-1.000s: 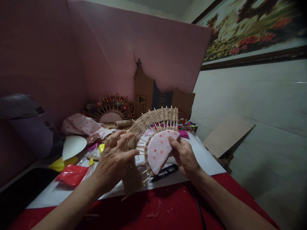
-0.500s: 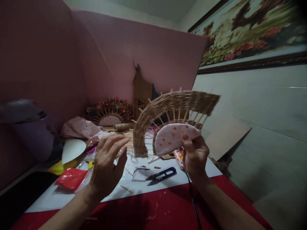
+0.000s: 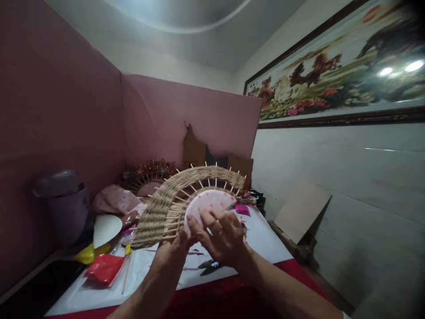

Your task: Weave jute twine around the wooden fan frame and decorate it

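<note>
A woven fan (image 3: pixel 195 175) of brown twisted cord on thin wooden sticks is held up over the table, tilted down to the left. At its inner curve sits a half-round pad (image 3: pixel 214 199) in pale cloth with pinkish-red dots. My left hand (image 3: pixel 171 259) grips the fan's lower end, thumb in front and the other fingers hidden behind. Across the front of the pad rests my right hand (image 3: pixel 222 232), its bent fingers apart and touching the cloth. Below my hands, dark thread snips (image 3: pixel 209 267) are partly covered.
Behind, another fan (image 3: pixel 154 170) with colourful decorations leans near dotted cloth (image 3: pixel 114 199). A red packet (image 3: pixel 104 269), a white cone-like piece (image 3: pixel 106 230) and a stick (image 3: pixel 126 272) lie at left. A pink packet (image 3: pixel 243 210) lies at right. Cardboard (image 3: pixel 194 148) stands behind.
The fan has moved left and lower. My left hand, formerly apart from it, now grips its lower end; my right hand has shifted from gripping the pad to resting across it. The view has tilted up.
</note>
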### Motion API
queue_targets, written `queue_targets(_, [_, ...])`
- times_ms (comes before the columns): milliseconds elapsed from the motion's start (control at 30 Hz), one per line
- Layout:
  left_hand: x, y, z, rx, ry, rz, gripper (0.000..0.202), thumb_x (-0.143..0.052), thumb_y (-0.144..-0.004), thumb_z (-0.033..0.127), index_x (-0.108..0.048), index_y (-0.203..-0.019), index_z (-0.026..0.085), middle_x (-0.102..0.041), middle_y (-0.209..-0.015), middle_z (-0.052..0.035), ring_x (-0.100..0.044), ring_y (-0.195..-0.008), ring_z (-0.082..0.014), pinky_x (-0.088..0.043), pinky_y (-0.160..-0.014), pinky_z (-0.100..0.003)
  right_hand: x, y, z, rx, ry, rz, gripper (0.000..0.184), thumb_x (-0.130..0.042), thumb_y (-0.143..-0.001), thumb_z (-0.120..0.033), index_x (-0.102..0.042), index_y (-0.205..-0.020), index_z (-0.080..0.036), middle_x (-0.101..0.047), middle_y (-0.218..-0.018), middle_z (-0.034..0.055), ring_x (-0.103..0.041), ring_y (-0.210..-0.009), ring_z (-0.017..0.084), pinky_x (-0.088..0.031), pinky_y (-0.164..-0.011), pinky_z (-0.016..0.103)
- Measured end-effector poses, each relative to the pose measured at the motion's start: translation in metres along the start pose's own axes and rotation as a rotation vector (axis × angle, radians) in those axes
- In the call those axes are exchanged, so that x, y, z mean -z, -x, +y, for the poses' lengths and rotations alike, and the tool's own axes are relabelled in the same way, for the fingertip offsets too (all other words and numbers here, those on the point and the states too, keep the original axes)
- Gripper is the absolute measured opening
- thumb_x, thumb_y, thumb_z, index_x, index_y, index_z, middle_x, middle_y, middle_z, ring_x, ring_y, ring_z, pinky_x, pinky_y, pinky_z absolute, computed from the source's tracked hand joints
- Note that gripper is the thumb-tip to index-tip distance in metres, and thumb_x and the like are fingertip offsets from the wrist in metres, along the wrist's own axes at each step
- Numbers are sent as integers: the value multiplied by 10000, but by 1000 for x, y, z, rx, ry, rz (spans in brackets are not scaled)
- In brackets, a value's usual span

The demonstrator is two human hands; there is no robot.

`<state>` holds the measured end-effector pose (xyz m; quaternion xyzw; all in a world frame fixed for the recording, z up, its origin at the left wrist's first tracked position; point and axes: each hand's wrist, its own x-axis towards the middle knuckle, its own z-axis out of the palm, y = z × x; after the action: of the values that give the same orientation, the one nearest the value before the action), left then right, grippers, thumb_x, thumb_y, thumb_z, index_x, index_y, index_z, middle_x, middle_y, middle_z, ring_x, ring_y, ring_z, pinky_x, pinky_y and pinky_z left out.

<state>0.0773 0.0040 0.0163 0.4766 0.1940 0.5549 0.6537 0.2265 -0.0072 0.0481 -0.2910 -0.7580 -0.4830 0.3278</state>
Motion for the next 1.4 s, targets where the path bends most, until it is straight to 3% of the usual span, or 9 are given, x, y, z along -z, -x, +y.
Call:
queue_targets(167, [-2,-1,15,145,275,248,138,-586,-773,138,-682,-869,166,-694,-966,-37,-609,-965,-167,-491,-852,-289,-7,8,-14,42,-8,-47,321,-486,-852,-150,-577,-1159,-167,-625,-1130,103,-543,-1002,249,-403,-812,401])
queue_targets(267, [11,-8,19,218,311,179,139,-592,-773,142,-683,-879,142,-702,-953,-55,-632,-884,-176,-517,-795,-313,-4,18,-15,-30,-179,-58,266,-497,-852,-158,-593,-1099,-183,-634,-1093,91,-534,-1019,225,-400,-860,396])
queue_targets(367, [27,-12,21,250,273,127,148,-593,-787,189,-682,-896,143,-707,-939,-59,-637,-863,-182,-518,-764,-307,1,31,-13,-445,-448,-57,73,-585,-807,-236,-630,-833,-185,-645,-848,77,-563,-850,207,-441,-769,372])
queue_targets(500, [38,-10,22,262,269,76,182,-577,-797,199,-687,-931,143,-695,-989,-73,-627,-900,-202,-508,-763,-312,-5,40,-9,-1136,-1216,-232,363,-631,-713,-511,-605,-808,-162,-591,-712,57,-534,-607,155,-440,-513,276])
queue_targets(600, [40,-6,21,287,261,20,224,-571,-797,225,-686,-969,141,-688,-1007,-83,-616,-924,-227,-490,-763,-321,-13,38,-11,-1337,-1754,-223,543,-611,-642,-637,-624,-848,-135,-584,-659,48,-512,-541,132,-402,-450,238])
queue_targets(700, [41,-2,18,306,216,-26,281,-585,-784,260,-675,-1015,129,-678,-1021,-98,-598,-940,-242,-462,-768,-321,-17,34,-16,-1502,-1862,-188,448,-628,-694,-551,-646,-731,-104,-572,-571,37,-511,-496,112,-386,-460,226])
queue_targets(833, [43,-1,15,287,178,9,245,-605,-764,260,-693,-954,133,-668,-1005,-93,-578,-904,-230,-444,-696,-301,-19,30,-20,-1573,-1906,-169,296,-666,-717,-402,-667,-760,-109,-607,-612,35,-538,-495,110,-400,-474,225])
queue_targets(1133, [39,-3,14,268,160,39,134,-617,-758,254,-703,-733,154,-652,-705,-32,-537,-615,-137,-411,-573,-254,-24,36,-24,-1580,-1914,-126,262,-646,-738,-394,-648,-795,-139,-601,-607,18,-557,-484,109,-437,-466,225])
queue_targets(1400, [34,-4,6,338,173,41,324,-631,-741,254,-666,-1035,120,-704,-933,-104,-630,-892,-265,-474,-773,-341,-28,38,-29,-1714,-1935,-86,313,-669,-716,-403,-601,-866,-137,-606,-560,0,-556,-435,112,-438,-419,212])
